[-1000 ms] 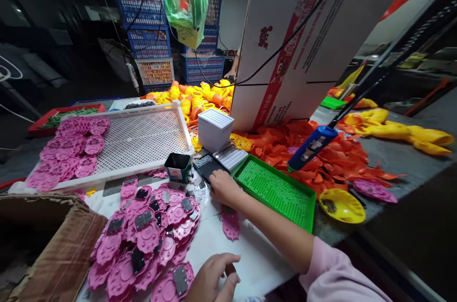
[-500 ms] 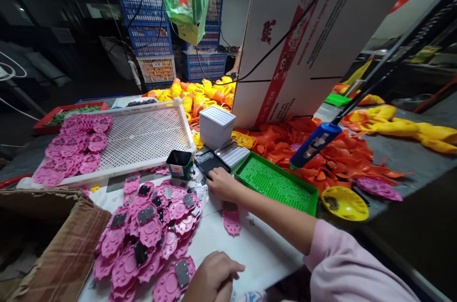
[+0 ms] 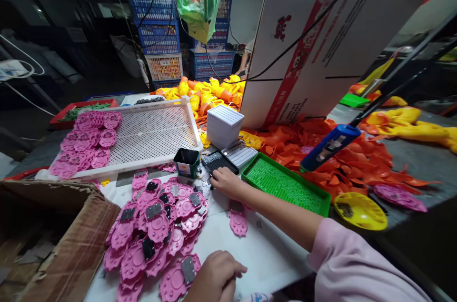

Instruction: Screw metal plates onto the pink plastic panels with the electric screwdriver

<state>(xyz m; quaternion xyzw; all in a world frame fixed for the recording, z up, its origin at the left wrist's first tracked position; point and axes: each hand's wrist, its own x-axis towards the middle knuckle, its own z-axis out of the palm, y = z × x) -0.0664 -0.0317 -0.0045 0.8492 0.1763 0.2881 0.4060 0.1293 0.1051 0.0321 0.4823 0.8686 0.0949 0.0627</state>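
A: Right hand?
B: At near edge of black tray; fingertips too small to read.
A: Left hand?
B: Low over white sheet, fingers bent, beside heaped pink pieces, several with dark plates.
A: Around black tray?
B: Dark green cup left, white block behind, green tray right, orange pieces beyond.
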